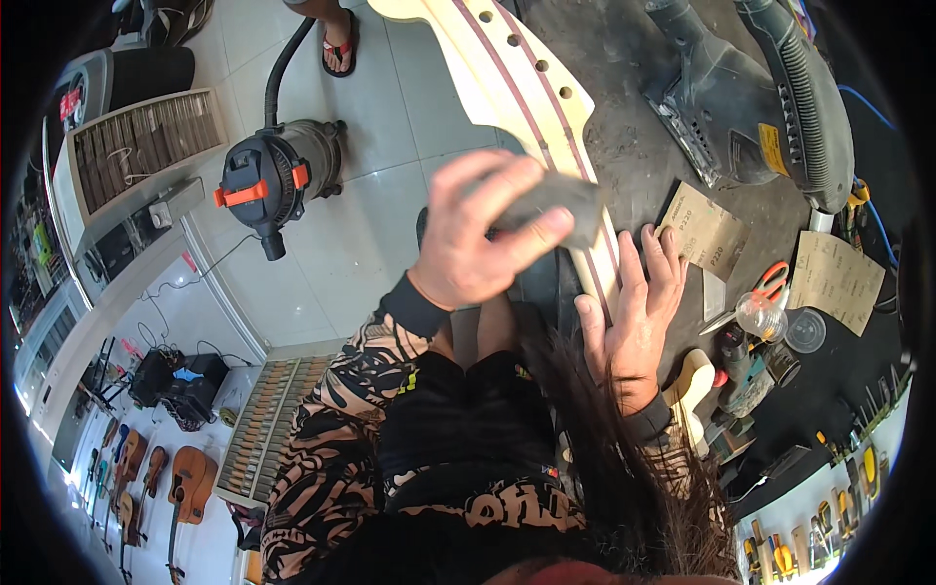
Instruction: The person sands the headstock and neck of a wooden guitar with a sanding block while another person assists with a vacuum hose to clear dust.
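A pale wooden guitar neck [517,97] with dark reddish stripes lies along the edge of the bench, its headstock with several round holes toward the top. My left hand [478,234] is closed around a dark grey sanding block [570,207], which lies over the neck just below the headstock. This hand is slightly blurred. Lower down, my right hand [634,312] straddles the neck, thumb on one side and straight fingers on the other. Its fingertips come near a sheet of brown sandpaper [707,229]. The lower end of the neck is hidden by this hand and by hair.
On the bench lie a dark power tool with a ribbed hose [741,107], another sandpaper sheet [836,283], orange-handled scissors [772,280] and a clear plastic cup [760,317]. A shop vacuum [278,180] stands on the tiled floor, left. Someone's sandalled foot [338,44] is at the top.
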`<move>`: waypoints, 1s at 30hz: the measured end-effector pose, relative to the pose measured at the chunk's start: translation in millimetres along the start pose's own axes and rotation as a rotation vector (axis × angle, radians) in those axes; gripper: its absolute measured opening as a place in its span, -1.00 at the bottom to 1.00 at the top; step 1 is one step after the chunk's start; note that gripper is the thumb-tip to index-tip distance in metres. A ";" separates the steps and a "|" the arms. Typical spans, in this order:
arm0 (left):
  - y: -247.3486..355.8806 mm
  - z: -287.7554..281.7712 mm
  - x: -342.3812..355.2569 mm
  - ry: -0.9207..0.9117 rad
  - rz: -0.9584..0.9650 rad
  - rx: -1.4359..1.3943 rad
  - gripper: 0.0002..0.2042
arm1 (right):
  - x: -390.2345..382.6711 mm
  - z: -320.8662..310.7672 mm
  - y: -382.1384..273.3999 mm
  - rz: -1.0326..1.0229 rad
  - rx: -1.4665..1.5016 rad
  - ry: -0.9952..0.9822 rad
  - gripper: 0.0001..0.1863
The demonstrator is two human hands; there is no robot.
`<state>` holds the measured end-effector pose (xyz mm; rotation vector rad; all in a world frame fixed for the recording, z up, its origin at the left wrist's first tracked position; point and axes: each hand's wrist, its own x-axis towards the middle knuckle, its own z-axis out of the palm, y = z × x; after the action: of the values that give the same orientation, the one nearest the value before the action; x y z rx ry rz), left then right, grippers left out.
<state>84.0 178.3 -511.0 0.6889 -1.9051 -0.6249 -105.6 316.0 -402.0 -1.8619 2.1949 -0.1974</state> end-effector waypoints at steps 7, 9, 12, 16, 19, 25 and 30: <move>3.0 3.1 1.6 0.103 -0.054 0.091 -0.53 | 1.5 2.2 -3.0 0.001 0.022 -0.017 -0.07; -1.5 6.9 -2.4 0.083 0.006 0.080 -0.56 | 0.9 1.6 -2.2 0.003 0.018 -0.025 -0.07; -16.1 2.6 5.1 0.204 -0.018 0.149 -0.59 | 0.1 2.3 -0.9 0.000 0.011 -0.014 -0.06; 4.0 10.1 2.1 0.153 -0.078 0.069 -0.58 | 1.6 1.4 -2.5 0.001 0.018 -0.023 -0.08; -7.8 10.7 -3.4 0.165 -0.033 0.059 -0.53 | 1.0 1.3 -1.9 0.003 0.015 -0.027 -0.10; 3.7 29.7 -6.9 0.246 -0.106 -0.056 -0.54 | -0.7 4.2 -0.6 -0.003 -0.009 -0.028 -0.13; -18.1 26.9 -7.6 0.354 -0.098 0.036 -0.47 | 0.5 4.0 -2.1 -0.015 -0.013 -0.019 -0.14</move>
<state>65.8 174.2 -538.6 0.8597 -1.5645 -0.4930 -102.7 315.4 -405.3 -1.8797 2.1751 -0.1683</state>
